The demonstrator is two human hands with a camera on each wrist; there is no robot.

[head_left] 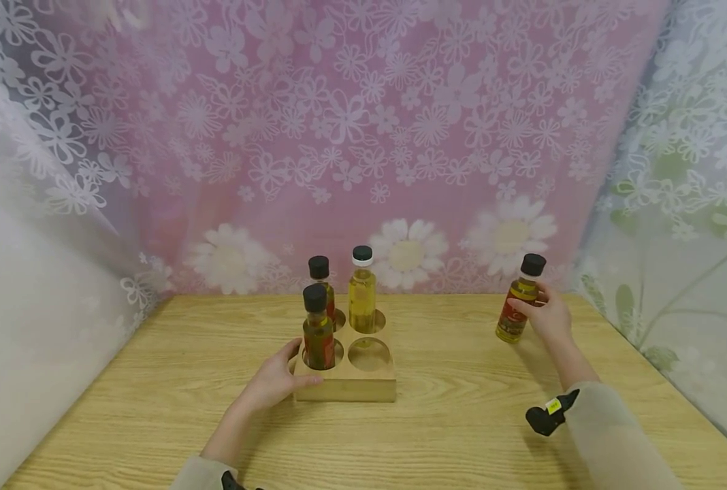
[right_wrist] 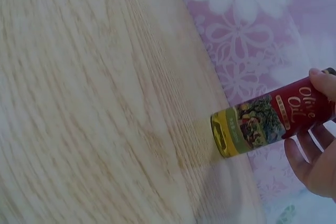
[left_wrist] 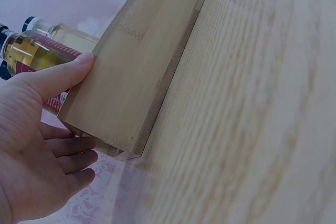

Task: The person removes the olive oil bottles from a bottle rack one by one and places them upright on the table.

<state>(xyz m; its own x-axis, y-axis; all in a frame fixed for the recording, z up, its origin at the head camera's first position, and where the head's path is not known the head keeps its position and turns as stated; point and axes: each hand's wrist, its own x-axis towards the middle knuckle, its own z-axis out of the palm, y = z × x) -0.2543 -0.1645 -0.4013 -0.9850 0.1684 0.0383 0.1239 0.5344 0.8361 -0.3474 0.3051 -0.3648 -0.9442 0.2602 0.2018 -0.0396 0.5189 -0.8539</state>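
My right hand (head_left: 550,318) grips an olive oil bottle (right_wrist: 268,116) by its upper half, thumb on one side and fingers on the other. The bottle has a black cap and red label and leans a little, its base close over the table's right part. At centre-left, my left hand (head_left: 273,381) holds the front left corner of a wooden bottle rack (head_left: 346,390), thumb (left_wrist: 63,78) at the front edge and fingers round the left side. Two dark, red-labelled bottles (head_left: 320,344) stand in its left holes, front and back. A pale yellow oil bottle (head_left: 362,292) fills the back right hole; the front right hole (head_left: 369,355) holds nothing.
The wood-grain table (head_left: 449,408) reaches back to a pink floral curtain (head_left: 351,136). Pale curtains (head_left: 700,204) hang on both sides. A black wrist device (head_left: 547,418) sits at my right cuff.
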